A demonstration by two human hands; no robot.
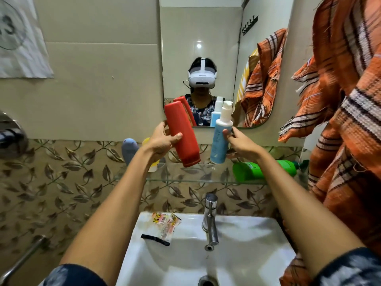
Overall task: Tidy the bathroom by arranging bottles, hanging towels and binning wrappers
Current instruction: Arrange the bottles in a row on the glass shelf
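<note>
My left hand grips a red bottle, held tilted with its base just above the glass shelf. My right hand holds a light blue bottle with a white pump cap, also over the shelf. A green bottle lies on its side on the shelf's right part. A grey-blue bottle and a yellow one with a white cap stand behind my left wrist. A crumpled wrapper lies on the white sink's rim. An orange striped towel hangs at the right.
A chrome tap rises from the sink below the shelf. The mirror above reflects a person with a headset and both bottles. A metal rail runs along the wall at the lower left. White cloth hangs at the upper left.
</note>
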